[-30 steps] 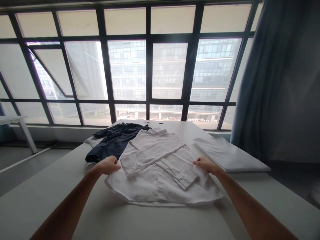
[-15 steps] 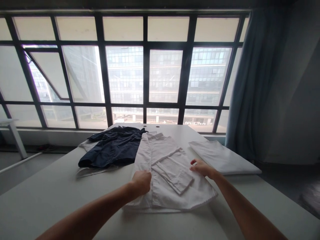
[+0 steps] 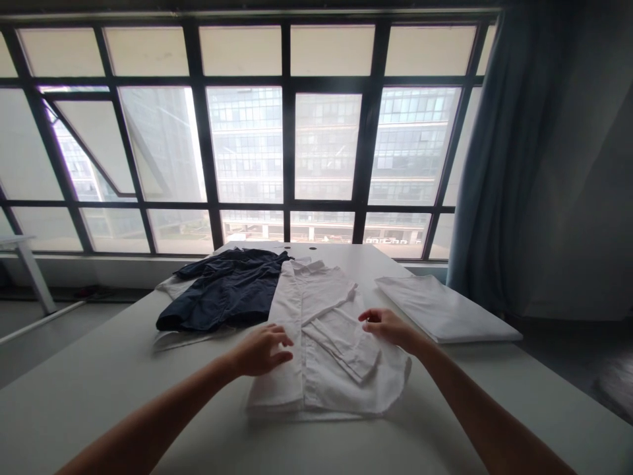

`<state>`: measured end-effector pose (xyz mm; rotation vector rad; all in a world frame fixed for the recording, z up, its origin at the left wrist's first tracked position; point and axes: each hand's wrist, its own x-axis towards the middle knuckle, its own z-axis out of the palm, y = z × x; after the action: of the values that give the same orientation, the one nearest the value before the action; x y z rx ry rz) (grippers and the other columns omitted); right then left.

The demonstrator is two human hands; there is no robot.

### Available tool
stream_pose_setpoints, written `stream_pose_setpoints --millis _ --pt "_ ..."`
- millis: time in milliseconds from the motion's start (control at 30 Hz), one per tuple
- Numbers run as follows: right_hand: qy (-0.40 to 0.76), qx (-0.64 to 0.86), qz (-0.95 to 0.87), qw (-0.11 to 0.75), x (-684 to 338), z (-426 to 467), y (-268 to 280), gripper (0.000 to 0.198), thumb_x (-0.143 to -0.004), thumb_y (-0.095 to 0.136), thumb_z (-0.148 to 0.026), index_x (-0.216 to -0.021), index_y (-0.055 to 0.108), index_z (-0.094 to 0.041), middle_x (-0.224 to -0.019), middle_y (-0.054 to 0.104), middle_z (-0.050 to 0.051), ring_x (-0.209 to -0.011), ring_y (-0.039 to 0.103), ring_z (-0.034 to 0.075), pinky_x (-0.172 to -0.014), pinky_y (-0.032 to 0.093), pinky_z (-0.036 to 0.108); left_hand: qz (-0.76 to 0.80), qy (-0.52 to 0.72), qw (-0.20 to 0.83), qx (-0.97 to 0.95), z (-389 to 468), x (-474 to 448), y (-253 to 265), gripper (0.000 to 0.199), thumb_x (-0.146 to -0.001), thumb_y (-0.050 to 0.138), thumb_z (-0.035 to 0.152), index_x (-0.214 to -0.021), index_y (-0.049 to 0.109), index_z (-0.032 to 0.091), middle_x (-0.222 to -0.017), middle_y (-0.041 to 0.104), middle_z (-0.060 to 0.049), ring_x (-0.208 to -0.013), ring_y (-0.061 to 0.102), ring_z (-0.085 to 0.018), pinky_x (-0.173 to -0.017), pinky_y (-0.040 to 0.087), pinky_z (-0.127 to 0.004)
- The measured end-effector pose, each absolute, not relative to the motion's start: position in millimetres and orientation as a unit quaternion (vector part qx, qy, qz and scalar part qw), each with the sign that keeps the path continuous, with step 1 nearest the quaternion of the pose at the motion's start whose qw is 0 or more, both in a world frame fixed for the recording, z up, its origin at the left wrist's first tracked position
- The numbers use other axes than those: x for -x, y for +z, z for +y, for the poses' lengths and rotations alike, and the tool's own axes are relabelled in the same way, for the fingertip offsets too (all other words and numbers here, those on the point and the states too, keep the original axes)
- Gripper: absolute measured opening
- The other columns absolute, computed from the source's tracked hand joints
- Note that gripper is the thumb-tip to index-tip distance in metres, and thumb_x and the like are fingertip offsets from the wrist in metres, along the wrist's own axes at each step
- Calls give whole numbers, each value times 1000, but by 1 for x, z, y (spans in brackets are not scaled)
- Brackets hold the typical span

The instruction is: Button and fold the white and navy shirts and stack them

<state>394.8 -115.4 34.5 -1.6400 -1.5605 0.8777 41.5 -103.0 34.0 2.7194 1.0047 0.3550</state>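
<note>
The left hand [image 3: 263,351] and the right hand [image 3: 390,328] are being seen bare, and slim, uncovered forearms [image 3: 168,422] are being shown narrowing toward the wrists [image 3: 233,364].

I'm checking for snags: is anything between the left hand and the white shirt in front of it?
Nothing visible stands between the left hand and the white shirt. The dark garment lies farther back, on the shirt's left, not between them.

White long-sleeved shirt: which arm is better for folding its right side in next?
Right, probably. The right grip is already near that side of the white long-sleeved shirt, while the left grip is at its opposite side.
</note>
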Motion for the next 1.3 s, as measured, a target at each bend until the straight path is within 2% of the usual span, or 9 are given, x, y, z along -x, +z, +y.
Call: stream_pose_setpoints --millis 67,167,333,633,733,833,967,1167,1300 --pt "311 619 -621 366 -380 -114 31 26 -68 65 -23 -90 72 -13 -80 69 4 -69 59 15 -62 44 23 301 125 63 -943 -98 -32 19 54 -86 61 53 -132 61 24 -142 54 -12 -133 46 -30 -112 33 -43" --pt "272 587 -656 388 -352 -115 26 23 -71 63 -28 -87 73 -14 -73 67 3 -66 57 14 -61 43 23 269 81 60 -958 -95 -24 3 64 -90 53 59 -146 45 29 -157 34 -9 -147 24 -33 -119 16 -52" --pt "263 540 -698 391 -307 -119 14 26 -74 64 -32 -88 73 -12 -76 69 5 -68 60 16 -65 47 25 264 53 79 -960 -100 -25 -1 64 -94 46 59 -149 40 28 -159 26 -8 -149 16 -32 -119 6 -57" --pt "299 496 -779 240 -296 -131 10 40 -85 60 -41 -114 69 -15 -80 71 6 -59 62 15 -60 50 27 260 58 79 -961 -105 -27 0 64 -93 48 58 -150 39 29 -158 29 -10 -148 18 -33 -118 6 -59" --pt "173 509 -805 252 -304 -133 16 45 -84 62 -46 -117 69 -17 -109 71 13 -97 67 25 -88 51 37 259 52 79 -961 -106 -27 0 64 -94 46 59 -150 39 29 -158 27 -11 -148 17 -34 -117 5 -61" --pt "112 511 -836 167 -310 -134 12 71 -82 63 -54 -142 51 -19 -150 44 15 -140 38 33 -116 26 49 246 53 81 -965 -108 -28 1 64 -94 44 60 -151 37 29 -159 24 -11 -149 15 -34 -117 4 -61" --pt "130 505 -851 70 -309 -137 2 79 -91 41 -65 -153 33 -17 -160 25 13 -148 19 30 -120 10 51 224 32 85 -970 -116 -29 3 68 -96 37 63 -154 30 28 -160 22 -11 -148 14 -35 -116 2 -63" --pt "111 478 -867 83 -313 -149 19 80 -77 61 -70 -140 54 -20 -144 50 17 -129 48 37 -108 36 50 179 48 86 -979 -137 -35 16 75 -87 53 66 -150 39 28 -156 34 -13 -141 34 -38 -114 24 -57" --pt "151 448 -870 140 -321 -150 28 42 -75 73 -52 -103 74 -21 -102 69 9 -89 65 24 -82 50 34 106 102 197 -969 -142 -40 26 34 -94 55 43 -121 68 27 -125 68 -6 -116 62 -24 -103 44 -37"
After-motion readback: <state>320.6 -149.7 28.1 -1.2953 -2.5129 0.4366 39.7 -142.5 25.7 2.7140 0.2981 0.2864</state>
